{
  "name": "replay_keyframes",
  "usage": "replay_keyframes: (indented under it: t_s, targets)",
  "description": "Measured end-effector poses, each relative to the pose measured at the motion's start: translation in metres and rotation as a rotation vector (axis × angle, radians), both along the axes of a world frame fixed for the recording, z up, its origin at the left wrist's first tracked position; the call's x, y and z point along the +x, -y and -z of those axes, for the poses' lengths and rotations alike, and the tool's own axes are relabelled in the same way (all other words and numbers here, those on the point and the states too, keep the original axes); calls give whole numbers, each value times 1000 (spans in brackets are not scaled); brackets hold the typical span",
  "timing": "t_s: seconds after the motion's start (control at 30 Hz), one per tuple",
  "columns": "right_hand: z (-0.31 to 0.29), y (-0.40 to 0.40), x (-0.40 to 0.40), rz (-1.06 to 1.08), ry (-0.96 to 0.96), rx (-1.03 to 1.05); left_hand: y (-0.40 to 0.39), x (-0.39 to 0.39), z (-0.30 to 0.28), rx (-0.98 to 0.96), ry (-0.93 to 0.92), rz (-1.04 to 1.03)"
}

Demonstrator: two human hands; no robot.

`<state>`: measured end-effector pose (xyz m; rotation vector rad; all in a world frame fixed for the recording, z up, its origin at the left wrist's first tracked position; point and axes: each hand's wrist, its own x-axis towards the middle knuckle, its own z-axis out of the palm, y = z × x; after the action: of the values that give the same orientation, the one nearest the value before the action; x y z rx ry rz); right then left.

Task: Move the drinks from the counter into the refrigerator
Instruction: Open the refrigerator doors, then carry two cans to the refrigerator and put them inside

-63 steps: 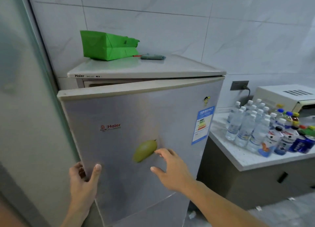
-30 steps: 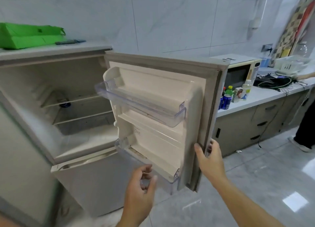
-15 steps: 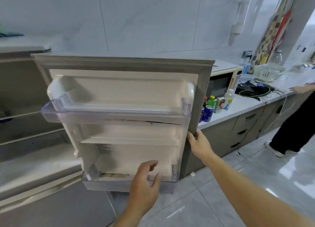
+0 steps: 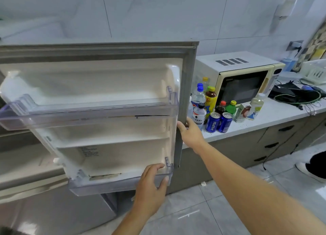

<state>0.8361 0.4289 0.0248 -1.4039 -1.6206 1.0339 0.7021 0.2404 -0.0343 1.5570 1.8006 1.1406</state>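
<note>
The refrigerator door (image 4: 98, 53) stands wide open, its white inner side facing me, with an upper clear shelf (image 4: 84, 116) and a lower clear shelf (image 4: 109, 185), both holding no drinks. My right hand (image 4: 191, 134) grips the door's outer edge. My left hand (image 4: 151, 187) holds the front right corner of the lower shelf. Several drinks stand on the white counter (image 4: 264, 118) just right of the door: two blue Pepsi cans (image 4: 219, 122), water bottles (image 4: 198, 100), a yellow-labelled bottle (image 4: 210, 99), a green bottle (image 4: 231, 107) and a white bottle (image 4: 255, 106).
A cream microwave (image 4: 243, 76) sits behind the drinks. Black and green cables (image 4: 298, 95) and a white rack (image 4: 315, 72) lie further right on the counter. Another person's shoe (image 4: 310, 171) is on the tiled floor at the right. The lower fridge door (image 4: 53, 213) is below left.
The fridge door went from nearly closed to fully open. My right hand stayed on its outer edge; my left hand came to the lower door shelf. My view turned right toward the counter.
</note>
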Motion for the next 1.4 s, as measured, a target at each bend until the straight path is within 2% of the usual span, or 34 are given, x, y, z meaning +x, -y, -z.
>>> replay_keyframes:
  t_s: [0.17,0.33,0.47,0.67,0.8,0.97,1.13,1.27,1.4]
  targets:
    - [6,-24,5,-88,85,106,-19,26,-1,-17,44,-117]
    - [13,-25,8,-103,38,143,-24,45,5,-38,110,-193]
    - [16,-28,13,-141,-38,114,-47,63,7,7,138,-138]
    - [21,-44,37,-136,7,3,-80,91,25,-6,195,-8]
    - [35,-56,77,-84,20,-15,-102,115,38,-69,214,53]
    - [71,-81,148,152,-5,-91,-146,147,49,-165,310,125]
    - [116,-118,217,360,-91,-166,-219,183,66,-250,414,54]
    - [141,-159,264,330,-67,-203,-287,216,79,-291,431,-52]
    - [149,-202,295,198,-30,-167,-349,241,86,-335,388,-164]
